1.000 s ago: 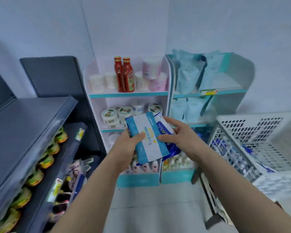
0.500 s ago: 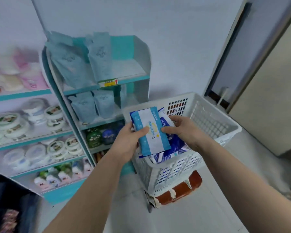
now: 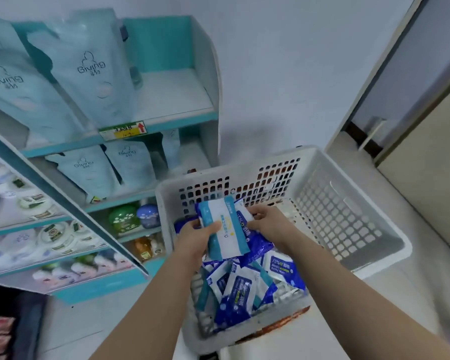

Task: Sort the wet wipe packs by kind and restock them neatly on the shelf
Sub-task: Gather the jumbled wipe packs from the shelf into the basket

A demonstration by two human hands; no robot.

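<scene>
**Cool flat light, blurred left side**

Even bluish indoor light, moderately bright, no glare. Soft shadow on the wall (image 3: 257,131) right of the shelf (image 3: 205,74). Motion blur smears the jars (image 3: 55,232) at left and the bottom-left corner. Wide-angle bending tilts shelf and door frame (image 3: 374,74). Basket (image 3: 348,209) and packs (image 3: 239,289) fairly sharp.

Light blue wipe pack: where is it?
Head view, centre: the left hand holds the light blue wipe pack over the white basket, against the dark blue pack in the right hand.

pale-blue Giving pouches (image 3: 89,74) | green round tub (image 3: 122,219) beside blue tub (image 3: 148,216) | beige panel (image 3: 426,193) right
</scene>
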